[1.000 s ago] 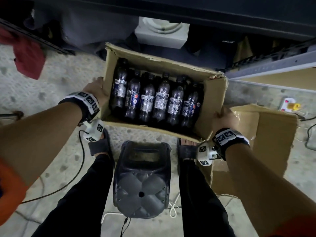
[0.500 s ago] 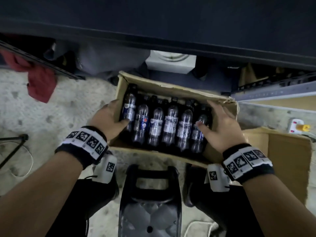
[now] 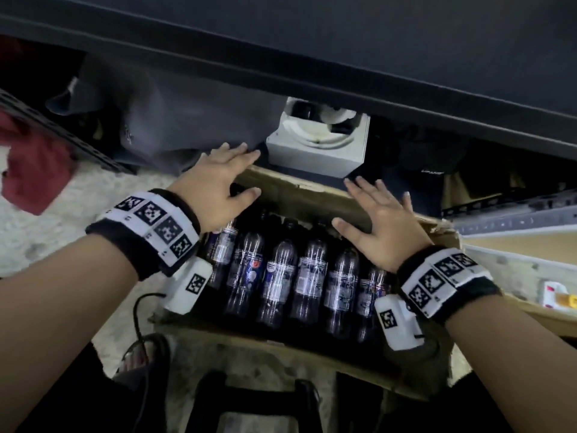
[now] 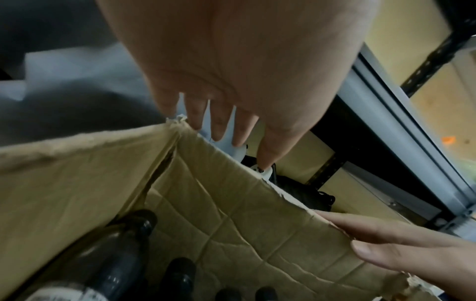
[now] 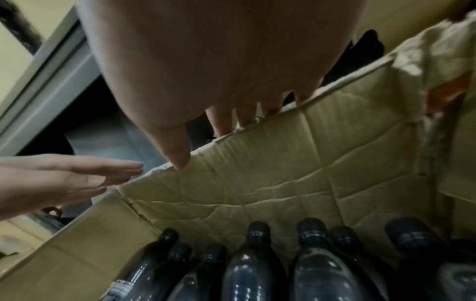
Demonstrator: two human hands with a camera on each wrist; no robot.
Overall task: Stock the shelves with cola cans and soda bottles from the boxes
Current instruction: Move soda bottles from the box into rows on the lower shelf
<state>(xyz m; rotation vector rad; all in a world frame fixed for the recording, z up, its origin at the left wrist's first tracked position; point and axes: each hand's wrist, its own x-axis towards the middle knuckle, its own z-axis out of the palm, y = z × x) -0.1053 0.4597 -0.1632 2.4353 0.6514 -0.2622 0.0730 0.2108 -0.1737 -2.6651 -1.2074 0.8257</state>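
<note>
Speckled pale concrete floor (image 3: 46, 232) lies under us, with a crumpled red cloth (image 3: 31, 173) at the far left beside a dark perforated shelf rail (image 3: 56, 132). Moving right, our left hand (image 3: 215, 185) reaches forward over the far left corner of the open brown cardboard box (image 3: 299, 195), fingers straight and spread, thumb out over the box wall, holding nothing; the left wrist view shows its fingertips (image 4: 219, 130) just past the torn rim, and whether they touch the cardboard we cannot tell. Inside the box stand the dark plastic soda bottles with blue-and-white labels (image 3: 278, 282), upright in a row, caps toward the far wall. Behind the box sits a white square block with a round recess (image 3: 315, 148), under a long dark shelf edge (image 3: 281, 67). Further right, our right hand (image 3: 377, 226) hovers flat above the far right part of the box, fingers extended and apart, gripping nothing; its thumb tip looks close to the rim in the right wrist view. At the far right runs a grey metal shelf beam (image 3: 515, 214) with a second cardboard box (image 3: 537, 310) below it.
</note>
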